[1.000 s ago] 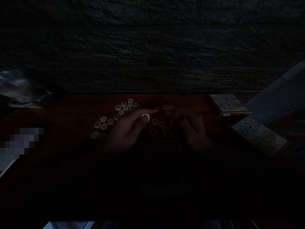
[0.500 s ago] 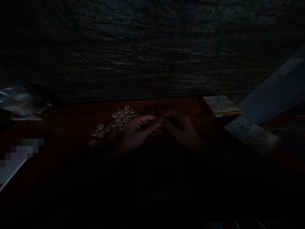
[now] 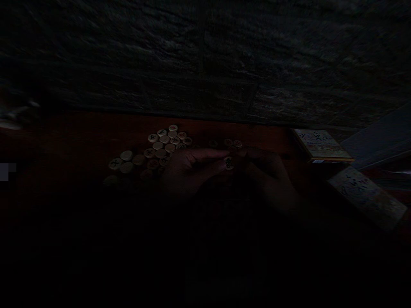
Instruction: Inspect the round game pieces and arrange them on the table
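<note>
In very dim light, my left hand pinches a round xiangqi piece between thumb and fingers, its dark character facing me. My right hand meets it from the right, fingers drawn together close beside the piece; what lies between those fingertips, if anything, is too dark to see. Left of and behind my left hand lies a loose group of pale wooden xiangqi pieces, some with characters up and some blank. A few more pieces sit on the table behind the fingertips.
The reddish wooden table runs up to a rough stone wall. At the right are a printed box and a second similar flat printed item. A pale, blurred object is at the far left. The foreground is nearly black.
The view has shifted and turned slightly, and the picture is darker. Both hands are still together at the fingertips, and the held piece now shows its character face.
</note>
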`<action>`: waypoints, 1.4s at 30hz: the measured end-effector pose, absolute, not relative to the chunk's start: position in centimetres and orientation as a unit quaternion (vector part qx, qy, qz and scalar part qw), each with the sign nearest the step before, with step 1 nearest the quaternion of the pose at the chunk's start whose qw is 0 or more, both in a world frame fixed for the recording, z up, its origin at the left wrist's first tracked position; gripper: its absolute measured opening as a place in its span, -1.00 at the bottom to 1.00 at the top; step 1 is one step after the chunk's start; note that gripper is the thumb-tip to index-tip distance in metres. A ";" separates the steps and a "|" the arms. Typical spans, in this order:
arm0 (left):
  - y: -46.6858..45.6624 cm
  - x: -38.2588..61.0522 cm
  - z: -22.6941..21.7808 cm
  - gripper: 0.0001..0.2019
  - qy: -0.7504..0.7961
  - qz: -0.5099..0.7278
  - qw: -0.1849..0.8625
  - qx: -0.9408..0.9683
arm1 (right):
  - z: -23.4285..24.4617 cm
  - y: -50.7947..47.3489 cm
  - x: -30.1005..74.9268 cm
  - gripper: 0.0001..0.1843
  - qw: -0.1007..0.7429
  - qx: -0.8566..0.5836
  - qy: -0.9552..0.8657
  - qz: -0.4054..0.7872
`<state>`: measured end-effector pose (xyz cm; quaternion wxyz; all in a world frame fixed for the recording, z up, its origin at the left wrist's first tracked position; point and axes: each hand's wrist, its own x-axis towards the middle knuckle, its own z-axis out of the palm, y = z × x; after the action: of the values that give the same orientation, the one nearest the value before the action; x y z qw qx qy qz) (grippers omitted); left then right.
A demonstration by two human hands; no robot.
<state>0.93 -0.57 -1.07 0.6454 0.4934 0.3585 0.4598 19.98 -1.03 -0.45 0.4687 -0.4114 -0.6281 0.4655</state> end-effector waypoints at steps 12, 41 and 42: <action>-0.7 0.8 -1.2 -0.70 0.352 0.470 0.600 0.543 | -0.4 -0.7 19.8 -0.77 0.458 -0.402 -0.651 0.453; -1.0 0.9 -0.7 -0.79 0.420 0.460 0.547 0.559 | -1.3 -0.4 20.3 -0.84 0.453 -0.392 -0.673 0.434; -1.0 0.9 -0.7 -0.78 0.419 0.459 0.548 0.560 | -1.3 -0.4 20.3 -0.85 0.454 -0.388 -0.674 0.434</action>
<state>0.90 -1.01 -0.73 0.5484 0.5597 0.4188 0.4589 20.27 -0.38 -1.35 0.4542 -0.3880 -0.6744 0.4338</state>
